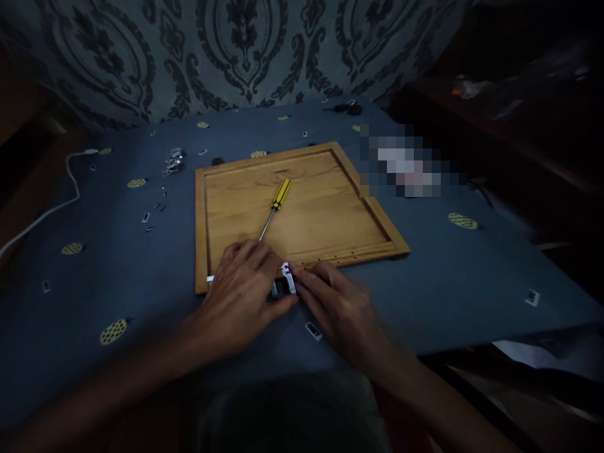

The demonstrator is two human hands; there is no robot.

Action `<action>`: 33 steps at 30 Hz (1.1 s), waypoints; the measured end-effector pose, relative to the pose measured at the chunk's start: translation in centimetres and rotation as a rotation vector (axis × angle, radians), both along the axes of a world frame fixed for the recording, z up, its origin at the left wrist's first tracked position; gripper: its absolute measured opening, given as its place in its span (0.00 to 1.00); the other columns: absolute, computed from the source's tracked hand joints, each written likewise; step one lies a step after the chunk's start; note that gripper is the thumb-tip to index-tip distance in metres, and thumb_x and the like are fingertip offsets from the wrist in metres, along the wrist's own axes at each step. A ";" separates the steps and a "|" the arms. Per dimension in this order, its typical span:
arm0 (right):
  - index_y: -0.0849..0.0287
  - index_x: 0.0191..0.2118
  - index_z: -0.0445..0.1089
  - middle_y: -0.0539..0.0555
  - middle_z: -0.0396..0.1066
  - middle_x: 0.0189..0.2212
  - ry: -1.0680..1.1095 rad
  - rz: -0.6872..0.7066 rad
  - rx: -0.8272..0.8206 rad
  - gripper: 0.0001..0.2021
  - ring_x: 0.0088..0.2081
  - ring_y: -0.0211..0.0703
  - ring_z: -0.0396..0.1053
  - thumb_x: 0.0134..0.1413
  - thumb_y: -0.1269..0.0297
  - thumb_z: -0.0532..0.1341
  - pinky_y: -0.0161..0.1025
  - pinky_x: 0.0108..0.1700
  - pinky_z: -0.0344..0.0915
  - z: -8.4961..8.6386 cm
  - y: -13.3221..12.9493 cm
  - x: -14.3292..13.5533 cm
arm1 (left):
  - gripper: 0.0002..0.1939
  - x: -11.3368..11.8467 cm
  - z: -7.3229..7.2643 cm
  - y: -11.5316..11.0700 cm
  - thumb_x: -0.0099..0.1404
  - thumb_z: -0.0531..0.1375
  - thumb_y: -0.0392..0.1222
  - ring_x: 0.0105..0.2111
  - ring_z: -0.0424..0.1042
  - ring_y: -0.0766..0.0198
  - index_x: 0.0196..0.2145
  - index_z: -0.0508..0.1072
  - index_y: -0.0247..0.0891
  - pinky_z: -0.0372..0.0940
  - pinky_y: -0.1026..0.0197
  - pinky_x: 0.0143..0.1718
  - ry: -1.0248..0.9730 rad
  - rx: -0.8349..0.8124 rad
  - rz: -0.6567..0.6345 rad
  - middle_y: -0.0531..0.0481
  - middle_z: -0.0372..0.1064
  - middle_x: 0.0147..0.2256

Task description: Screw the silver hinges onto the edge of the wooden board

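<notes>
Metal bracket [289, 280], grained wooden panel [309, 217]

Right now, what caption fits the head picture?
Left hand and right hand at a metal piece, yellow screwdriver lying on wooden board.

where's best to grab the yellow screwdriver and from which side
Probably by its thick yellow handle, from above and the right: it lies exposed on the wooden panel, pointing away from the person, while the thin shaft runs down toward the left hand, where its tip is hidden.
</notes>
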State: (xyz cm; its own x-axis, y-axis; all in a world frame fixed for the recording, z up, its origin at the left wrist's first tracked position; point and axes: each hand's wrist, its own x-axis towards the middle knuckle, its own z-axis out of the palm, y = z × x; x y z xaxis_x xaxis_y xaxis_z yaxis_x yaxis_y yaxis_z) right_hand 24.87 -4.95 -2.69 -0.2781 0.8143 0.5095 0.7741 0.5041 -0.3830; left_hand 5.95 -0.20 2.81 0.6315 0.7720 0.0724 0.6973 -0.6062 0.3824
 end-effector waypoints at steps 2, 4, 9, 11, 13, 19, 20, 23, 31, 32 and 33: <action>0.60 0.54 0.72 0.54 0.72 0.33 0.057 0.001 -0.009 0.13 0.30 0.39 0.73 0.71 0.70 0.54 0.36 0.33 0.72 0.1 -0.1 0.0 | 0.12 0.0 0.0 0.0 0.66 0.68 0.44 0.48 0.71 0.50 0.44 0.74 0.38 0.64 0.45 0.52 -0.004 0.001 -0.004 0.46 0.75 0.46; 0.62 0.54 0.72 0.54 0.73 0.34 0.104 -0.008 -0.013 0.13 0.31 0.39 0.74 0.70 0.72 0.55 0.36 0.34 0.73 0.3 -0.3 0.0 | 0.13 0.1 -0.1 0.1 0.66 0.69 0.45 0.48 0.71 0.50 0.44 0.74 0.38 0.64 0.44 0.52 0.000 0.000 -0.001 0.46 0.75 0.46; 0.60 0.51 0.74 0.52 0.73 0.33 0.148 0.007 0.000 0.11 0.32 0.39 0.75 0.69 0.73 0.57 0.35 0.35 0.73 0.6 -0.4 0.2 | 0.13 0.1 -0.1 0.1 0.64 0.69 0.44 0.49 0.71 0.48 0.43 0.75 0.38 0.64 0.44 0.52 0.007 0.015 0.002 0.46 0.75 0.45; 0.60 0.51 0.73 0.52 0.73 0.32 0.151 0.016 0.002 0.11 0.31 0.38 0.74 0.69 0.74 0.57 0.34 0.34 0.72 0.8 -0.3 0.1 | 0.13 0.1 -0.1 0.1 0.64 0.70 0.44 0.48 0.71 0.48 0.43 0.75 0.37 0.64 0.43 0.51 -0.004 0.026 -0.007 0.46 0.75 0.45; 0.60 0.49 0.74 0.52 0.73 0.32 0.154 0.031 -0.006 0.10 0.31 0.37 0.74 0.69 0.74 0.56 0.34 0.32 0.71 0.9 -0.3 0.1 | 0.13 0.1 -0.2 0.1 0.64 0.70 0.43 0.48 0.71 0.47 0.43 0.75 0.36 0.64 0.44 0.50 -0.014 0.036 -0.013 0.45 0.75 0.45; 0.60 0.47 0.75 0.52 0.72 0.31 0.117 0.020 -0.073 0.10 0.29 0.37 0.74 0.70 0.71 0.55 0.34 0.30 0.70 1.1 -0.4 0.0 | 0.14 0.1 -0.3 -0.2 0.63 0.71 0.42 0.47 0.72 0.49 0.44 0.74 0.36 0.62 0.45 0.50 -0.034 0.064 -0.002 0.46 0.75 0.44; 0.60 0.46 0.75 0.52 0.73 0.31 0.115 0.019 -0.075 0.10 0.29 0.37 0.74 0.71 0.71 0.55 0.34 0.30 0.70 1.1 -0.4 0.1 | 0.14 0.1 -0.3 -0.2 0.63 0.71 0.41 0.47 0.73 0.49 0.44 0.74 0.36 0.62 0.45 0.51 -0.040 0.067 -0.003 0.46 0.75 0.44; 0.61 0.46 0.74 0.52 0.73 0.33 0.121 0.028 -0.085 0.10 0.30 0.37 0.74 0.70 0.72 0.55 0.34 0.31 0.72 1.0 -0.6 0.1 | 0.14 0.2 -0.1 -0.2 0.64 0.70 0.40 0.47 0.73 0.51 0.44 0.73 0.36 0.62 0.46 0.52 -0.057 0.071 -0.012 0.47 0.75 0.45; 0.58 0.48 0.71 0.52 0.72 0.35 0.091 0.038 -0.125 0.08 0.31 0.37 0.74 0.71 0.70 0.55 0.36 0.32 0.71 0.2 -1.0 0.5 | 0.15 0.2 0.0 -0.2 0.63 0.71 0.39 0.47 0.75 0.53 0.44 0.73 0.38 0.61 0.46 0.52 -0.062 0.052 -0.014 0.48 0.76 0.45; 0.58 0.49 0.71 0.51 0.72 0.35 0.088 0.040 -0.126 0.08 0.31 0.37 0.73 0.71 0.70 0.56 0.36 0.32 0.71 0.1 -1.0 0.5 | 0.15 0.2 0.0 -0.2 0.63 0.71 0.39 0.47 0.75 0.53 0.44 0.73 0.38 0.61 0.46 0.52 -0.062 0.049 -0.012 0.48 0.76 0.45; 0.58 0.49 0.71 0.51 0.71 0.35 0.087 0.040 -0.128 0.08 0.31 0.37 0.73 0.71 0.70 0.56 0.36 0.32 0.70 0.1 -1.0 0.5 | 0.15 0.2 0.0 -0.2 0.64 0.71 0.39 0.47 0.75 0.53 0.44 0.73 0.38 0.61 0.46 0.53 -0.066 0.048 -0.012 0.48 0.76 0.45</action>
State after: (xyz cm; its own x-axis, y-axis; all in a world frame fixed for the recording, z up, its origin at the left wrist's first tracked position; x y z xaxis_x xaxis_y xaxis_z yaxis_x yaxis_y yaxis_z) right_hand 25.39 -5.93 -2.56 -0.2715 0.8630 0.4261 0.7156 0.4771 -0.5103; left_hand 6.19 -0.45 2.78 0.6336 0.7588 0.1507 0.6638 -0.6333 0.3980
